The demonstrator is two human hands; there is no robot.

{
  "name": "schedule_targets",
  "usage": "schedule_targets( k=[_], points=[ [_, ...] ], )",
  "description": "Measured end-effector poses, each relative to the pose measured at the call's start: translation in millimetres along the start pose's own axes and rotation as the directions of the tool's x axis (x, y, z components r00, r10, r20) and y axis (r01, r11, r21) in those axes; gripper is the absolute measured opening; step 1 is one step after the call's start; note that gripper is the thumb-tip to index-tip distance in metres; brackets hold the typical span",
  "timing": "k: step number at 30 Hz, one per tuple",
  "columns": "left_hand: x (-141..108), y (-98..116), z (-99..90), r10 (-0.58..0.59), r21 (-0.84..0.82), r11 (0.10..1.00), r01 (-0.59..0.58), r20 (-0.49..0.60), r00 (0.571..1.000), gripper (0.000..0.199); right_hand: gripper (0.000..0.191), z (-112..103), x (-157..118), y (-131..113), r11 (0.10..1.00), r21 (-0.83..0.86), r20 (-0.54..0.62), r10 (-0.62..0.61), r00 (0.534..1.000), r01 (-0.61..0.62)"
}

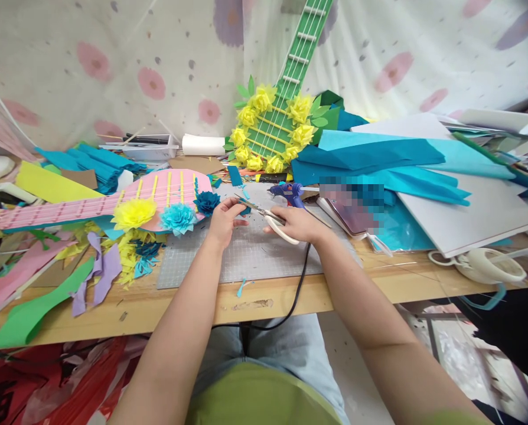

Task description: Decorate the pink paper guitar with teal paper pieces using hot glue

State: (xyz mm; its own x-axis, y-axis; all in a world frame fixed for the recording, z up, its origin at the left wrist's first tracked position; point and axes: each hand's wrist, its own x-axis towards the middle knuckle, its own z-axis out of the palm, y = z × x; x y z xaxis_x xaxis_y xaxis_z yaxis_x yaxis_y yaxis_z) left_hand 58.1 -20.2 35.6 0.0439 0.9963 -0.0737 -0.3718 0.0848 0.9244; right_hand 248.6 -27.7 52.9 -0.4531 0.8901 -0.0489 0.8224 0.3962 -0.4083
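My right hand [296, 224] is closed around the white handles of a pair of scissors [278, 226], whose blades point left toward my other hand. Between the thumb and fingers of my left hand [225, 223] is a small piece of dark teal paper [245, 210], at the scissor blades. Both hands are above a grey cutting mat [193, 260]. Just left of them lies a pink paper guitar [157, 200] with a yellow flower [134, 213], a light blue flower [179, 219] and a dark teal flower [207, 202] along its edge.
A blue glue gun [290, 192] lies behind my right hand, its black cord [300, 283] crossing the mat. A green guitar [275, 127] with yellow flowers leans at the back. Blue paper [370, 159], a phone [350, 209] and a white cup [485, 265] are right; paper strips [46, 307] lie left.
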Motion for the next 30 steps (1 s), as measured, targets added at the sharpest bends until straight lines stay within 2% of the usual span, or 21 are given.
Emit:
schedule_targets(
  k=[10,12,14,16,18,20,22,25,27,30],
  points=[
    [0.3,0.0,-1.6,0.004,-0.038,0.999,-0.003,0.018,1.0,0.023,0.046,0.4,0.3,-1.0,0.993,0.115,-0.069,0.002,0.998,0.006],
    [0.1,-1.0,-1.4,-0.004,-0.041,0.999,0.005,0.025,1.0,0.025,0.046,2.9,1.9,0.7,0.985,0.174,-0.101,0.017,0.995,0.001],
    [-0.2,-2.8,-0.7,-0.013,-0.033,0.999,0.014,0.042,0.999,0.028,0.046,7.7,4.8,1.9,0.953,0.303,-0.151,0.059,0.987,-0.011],
    [-0.6,-4.8,0.5,-0.023,-0.01,1.0,0.023,0.072,0.997,0.03,0.045,14.0,8.6,1.5,0.86,0.511,-0.163,0.107,0.981,-0.009],
    [-1.3,-6.0,2.2,-0.055,0.0,0.998,0.055,0.11,0.992,0.034,0.046,20.2,12.5,-0.5,0.705,0.709,-0.143,0.131,0.981,0.009],
    [-2.2,-5.7,3.7,-0.115,-0.034,0.992,0.121,0.144,0.983,0.04,0.048,24.6,15.2,-3.2,0.558,0.829,-0.136,0.136,0.981,0.038],
    [-3.5,-4.4,4.7,-0.193,-0.089,0.973,0.213,0.193,0.962,0.042,0.049,26.8,16.3,-5.3,0.438,0.896,-0.15,0.136,0.979,0.076],
    [-5.3,-2.2,4.8,-0.295,-0.133,0.928,0.349,0.313,0.903,0.031,0.049,27.5,15.5,-7.1,0.289,0.951,-0.142,0.103,0.984,0.107],
    [-6.1,-1.3,4.3,-0.336,-0.138,0.9,0.412,0.38,0.862,0.026,0.048,27.9,15.0,-8.4,0.229,0.968,-0.119,0.055,0.991,0.104],
    [-6.2,-1.2,4.1,-0.36,-0.134,0.882,0.451,0.425,0.83,0.028,0.046,30.0,16.3,-10.8,0.189,0.977,-0.103,0.007,0.995,0.1]
  ],
)
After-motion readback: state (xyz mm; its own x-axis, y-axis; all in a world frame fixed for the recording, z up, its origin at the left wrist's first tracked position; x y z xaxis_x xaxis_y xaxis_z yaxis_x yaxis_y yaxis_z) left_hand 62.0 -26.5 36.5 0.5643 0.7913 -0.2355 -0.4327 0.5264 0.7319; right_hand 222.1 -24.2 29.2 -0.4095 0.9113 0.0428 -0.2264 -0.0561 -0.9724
